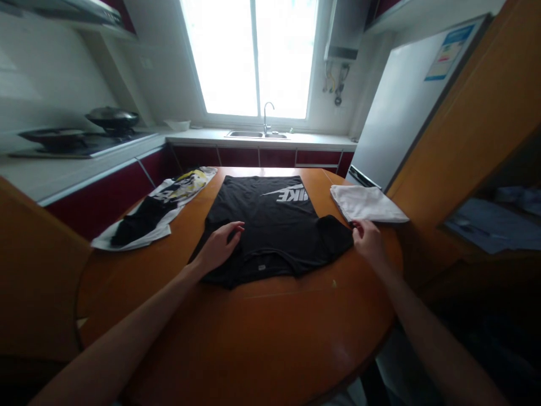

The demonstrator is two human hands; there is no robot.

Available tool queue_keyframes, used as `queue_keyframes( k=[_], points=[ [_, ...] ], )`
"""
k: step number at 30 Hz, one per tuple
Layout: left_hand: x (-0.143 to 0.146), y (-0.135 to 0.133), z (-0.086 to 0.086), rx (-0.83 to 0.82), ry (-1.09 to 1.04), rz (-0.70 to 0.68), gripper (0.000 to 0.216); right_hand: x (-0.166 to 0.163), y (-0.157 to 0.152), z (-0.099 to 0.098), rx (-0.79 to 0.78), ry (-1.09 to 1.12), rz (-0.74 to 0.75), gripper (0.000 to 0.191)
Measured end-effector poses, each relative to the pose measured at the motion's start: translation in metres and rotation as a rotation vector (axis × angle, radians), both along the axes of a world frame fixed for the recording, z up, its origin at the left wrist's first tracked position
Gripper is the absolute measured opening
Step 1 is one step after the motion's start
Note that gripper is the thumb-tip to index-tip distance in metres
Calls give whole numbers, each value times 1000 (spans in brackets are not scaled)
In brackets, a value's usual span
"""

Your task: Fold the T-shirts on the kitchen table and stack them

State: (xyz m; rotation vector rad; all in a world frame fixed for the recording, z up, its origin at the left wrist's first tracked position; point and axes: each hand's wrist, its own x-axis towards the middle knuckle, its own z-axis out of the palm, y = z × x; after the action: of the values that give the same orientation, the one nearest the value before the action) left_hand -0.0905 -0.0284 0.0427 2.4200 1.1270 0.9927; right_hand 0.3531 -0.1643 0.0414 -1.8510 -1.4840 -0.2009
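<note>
A black T-shirt (pixel 262 225) with a white printed logo lies spread out on the wooden table (pixel 270 332), its neck opening towards me. Over the sleeve on the left side hovers or rests my left hand (pixel 220 243), fingers loosely curved and apart, with nothing visible in them. At the other side, my right hand (pixel 367 235) pinches the edge of the right-hand sleeve between thumb and fingers. A folded white garment (pixel 367 204) lies just beyond my right hand.
On the table's left lie white and black clothes (pixel 147 217) in a loose pile. Behind the table are a counter with a sink (pixel 249 135) and a stove with a lidded wok (pixel 112 118). A fridge (pixel 414 96) stands at the right.
</note>
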Motion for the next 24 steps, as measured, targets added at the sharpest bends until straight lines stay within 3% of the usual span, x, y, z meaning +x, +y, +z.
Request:
queue_keyframes(
  k=[3, 5, 8, 11, 14, 19, 24],
  points=[
    [3, -1, -5, 18, 32, -63, 33, -35, 7, -10, -54, -48, 331, 43],
    [3, -3, -8, 27, 49, -86, 32, -52, 10, -20, -199, -112, 411, 49],
    [2, -4, -9, 42, 57, -91, 32, -60, 7, -36, -460, -190, 359, 68],
    [1, -4, -9, 53, 60, -97, 31, -57, 5, -45, -580, -183, 273, 79],
    [2, -3, -10, 55, 74, -114, 29, -54, 19, -39, -554, -146, 211, 77],
    [3, -3, -12, 51, 91, -135, 27, -53, 74, -20, -407, -196, 131, 57],
    [-4, -4, -9, 51, 73, -102, 27, -39, 106, -29, -446, -171, 13, 56]
  ],
)
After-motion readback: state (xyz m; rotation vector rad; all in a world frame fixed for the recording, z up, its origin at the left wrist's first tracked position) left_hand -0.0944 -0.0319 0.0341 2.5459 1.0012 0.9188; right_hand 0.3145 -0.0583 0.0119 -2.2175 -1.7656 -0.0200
